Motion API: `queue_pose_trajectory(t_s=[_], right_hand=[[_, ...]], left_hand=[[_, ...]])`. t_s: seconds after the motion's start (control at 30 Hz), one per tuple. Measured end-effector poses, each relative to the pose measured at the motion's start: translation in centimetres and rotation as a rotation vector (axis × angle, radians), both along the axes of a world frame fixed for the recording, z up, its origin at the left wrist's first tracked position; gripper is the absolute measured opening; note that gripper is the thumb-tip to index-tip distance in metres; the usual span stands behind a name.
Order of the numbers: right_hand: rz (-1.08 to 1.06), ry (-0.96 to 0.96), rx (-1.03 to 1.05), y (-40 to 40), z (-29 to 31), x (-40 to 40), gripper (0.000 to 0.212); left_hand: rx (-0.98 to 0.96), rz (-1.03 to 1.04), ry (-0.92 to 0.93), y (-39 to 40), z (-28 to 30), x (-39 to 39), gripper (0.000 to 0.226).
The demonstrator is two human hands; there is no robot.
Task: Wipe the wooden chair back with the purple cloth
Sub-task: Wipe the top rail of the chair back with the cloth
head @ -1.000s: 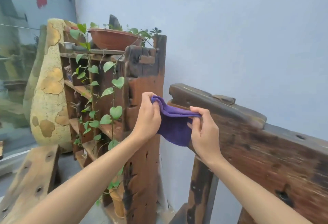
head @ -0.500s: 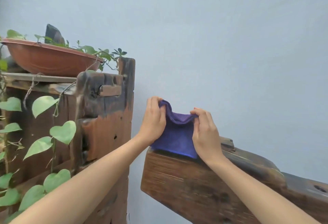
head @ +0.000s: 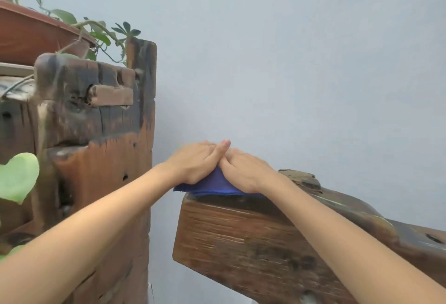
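Note:
The wooden chair back (head: 241, 238) is a thick, dark, weathered plank that runs from the centre down to the right edge. The purple cloth (head: 212, 184) lies flat on the plank's top edge at its left end. My left hand (head: 195, 161) and my right hand (head: 243, 171) rest side by side on the cloth, palms down, fingers stretched toward the wall and touching each other. Both hands press the cloth against the wood. Most of the cloth is hidden under them.
A tall rough wooden shelf post (head: 101, 159) stands close to the left of the chair back, with a narrow gap between. A terracotta planter (head: 36, 36) with trailing green leaves (head: 17, 176) sits on top. A plain pale wall (head: 289, 62) is right behind.
The cloth went from hanging pinched between both hands in the air to lying flat on the plank's top edge. Both hands have flattened onto it. The view has moved closer and right.

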State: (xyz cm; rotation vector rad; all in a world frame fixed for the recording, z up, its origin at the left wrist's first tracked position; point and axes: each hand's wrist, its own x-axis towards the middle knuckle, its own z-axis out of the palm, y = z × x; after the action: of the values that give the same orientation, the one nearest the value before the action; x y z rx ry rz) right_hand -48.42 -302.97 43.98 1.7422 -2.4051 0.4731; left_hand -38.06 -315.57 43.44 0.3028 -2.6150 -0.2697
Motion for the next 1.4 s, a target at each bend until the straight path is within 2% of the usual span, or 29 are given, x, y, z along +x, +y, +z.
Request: queue_pose_trajectory(t_s=[0.13, 0.23, 0.4, 0.53, 0.67, 0.9, 1.0, 1.13, 1.3, 1.4], right_hand=[[0.027, -0.014, -0.003, 0.9, -0.2, -0.8, 0.056], [0.035, -0.004, -0.021, 2.5, -0.7, -1.6, 0.053], [0.034, -0.011, -0.036, 5.4, -1.3, -2.9, 0.055], [0.036, -0.003, -0.057, 7.5, -1.8, -4.0, 0.048], [0.024, 0.058, -0.069, 9.4, -2.5, -5.5, 0.053], [-0.026, -0.024, -0.119, 13.4, -3.2, -8.0, 0.053], [-0.123, -0.082, -0.026, 14.9, -3.6, -9.7, 0.077], [-0.166, -0.081, 0.003, 17.0, -4.2, -11.4, 0.084], [-0.104, -0.075, -0.086, 19.3, -4.6, -12.7, 0.063], [-0.136, -0.100, -0.066, 20.6, -5.1, -13.5, 0.063]], left_hand=[[-0.116, 0.071, -0.072, 0.6, 0.3, -0.7, 0.104], [-0.178, 0.090, -0.138, 1.7, 0.3, -1.9, 0.114], [-0.228, 0.127, -0.153, 4.0, 0.1, -3.7, 0.116], [-0.278, 0.129, -0.159, 6.2, -0.3, -4.7, 0.108], [-0.272, 0.108, -0.168, 8.3, -0.6, -6.0, 0.104], [-0.188, 0.042, -0.242, 11.8, -0.8, -8.5, 0.126], [-0.146, 0.049, -0.293, 13.4, -0.9, -9.6, 0.135], [-0.136, 0.046, -0.333, 15.6, -1.3, -11.4, 0.127], [-0.163, 0.007, -0.267, 17.6, -1.7, -12.9, 0.113], [-0.199, -0.020, -0.259, 18.9, -2.0, -13.8, 0.114]])
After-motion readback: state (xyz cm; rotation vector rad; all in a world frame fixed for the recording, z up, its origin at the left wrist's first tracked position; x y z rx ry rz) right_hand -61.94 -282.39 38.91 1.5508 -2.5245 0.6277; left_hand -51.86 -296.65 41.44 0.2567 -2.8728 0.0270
